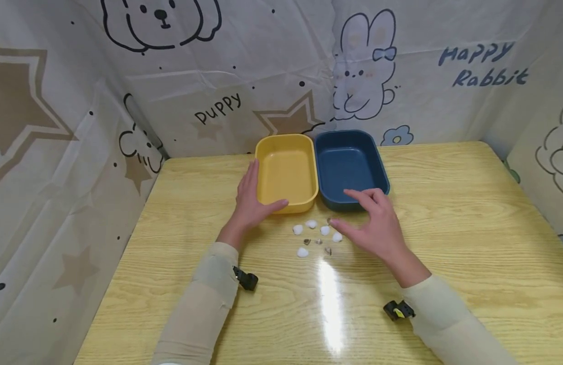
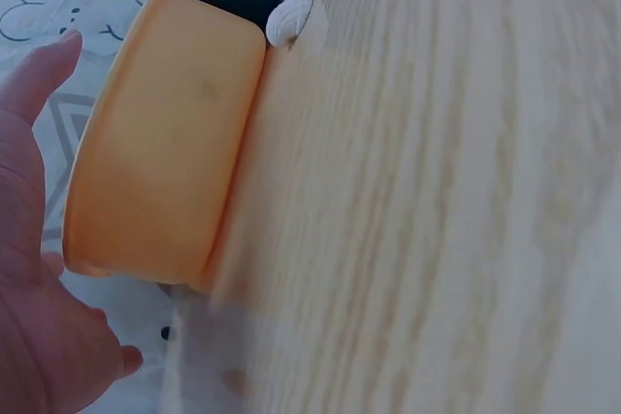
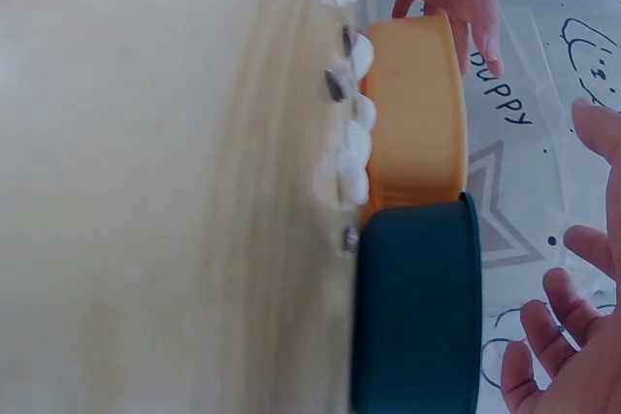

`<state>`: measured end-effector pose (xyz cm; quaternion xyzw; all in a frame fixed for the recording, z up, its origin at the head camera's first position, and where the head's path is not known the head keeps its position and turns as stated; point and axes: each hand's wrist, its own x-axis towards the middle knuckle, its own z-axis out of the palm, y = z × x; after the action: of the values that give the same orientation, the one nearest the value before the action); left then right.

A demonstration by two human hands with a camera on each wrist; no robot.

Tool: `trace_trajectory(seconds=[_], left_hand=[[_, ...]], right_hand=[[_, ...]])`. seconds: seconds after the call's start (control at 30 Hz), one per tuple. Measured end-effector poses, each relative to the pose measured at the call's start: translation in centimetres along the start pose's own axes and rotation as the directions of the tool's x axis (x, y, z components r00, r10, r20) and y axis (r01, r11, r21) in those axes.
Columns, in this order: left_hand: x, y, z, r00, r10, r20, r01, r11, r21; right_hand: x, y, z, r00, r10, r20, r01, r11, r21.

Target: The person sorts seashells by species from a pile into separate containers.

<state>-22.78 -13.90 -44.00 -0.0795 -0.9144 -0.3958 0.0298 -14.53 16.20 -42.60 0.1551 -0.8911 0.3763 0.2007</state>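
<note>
A yellow tray (image 1: 287, 208) and a dark blue tray (image 1: 340, 205) stand side by side at the back of the table. My left hand (image 1: 250, 203) is at the yellow tray's left side, fingers straight along its wall and thumb stretched toward its front corner. My right hand (image 1: 377, 225) hovers by the blue tray's front right corner with thumb and fingers spread and nothing held. Several white seashells (image 1: 302, 252) and several small brownish shells (image 1: 307, 242) lie in front of the trays. One small brownish shell lies near the right thumb's tip, partly hidden.
A wood-grain table (image 1: 172, 294) carries everything, with a bright light streak on it. Behind the trays hangs a printed cloth (image 1: 281, 56) with cartoon animals, closing off the back and both sides. Each sleeve bears a small black device (image 1: 247, 280) near its wrist.
</note>
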Motion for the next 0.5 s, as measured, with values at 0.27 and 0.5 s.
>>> trace_trajectory(seconds=[0.27,0.5], left_hand=[[-0.2,-0.8,0.0,1.0,0.003,0.009,-0.002,0.995,-0.104],[-0.3,-1.4,0.1,0.999,-0.025,0.029,0.028,0.994,-0.106]], right_hand=[[-1.4,0.9,0.6,0.992,0.066,0.111,-0.071,0.997,0.043],[-2.0,1.7,0.9,0.963,0.127,0.238,-0.143,0.988,0.051]])
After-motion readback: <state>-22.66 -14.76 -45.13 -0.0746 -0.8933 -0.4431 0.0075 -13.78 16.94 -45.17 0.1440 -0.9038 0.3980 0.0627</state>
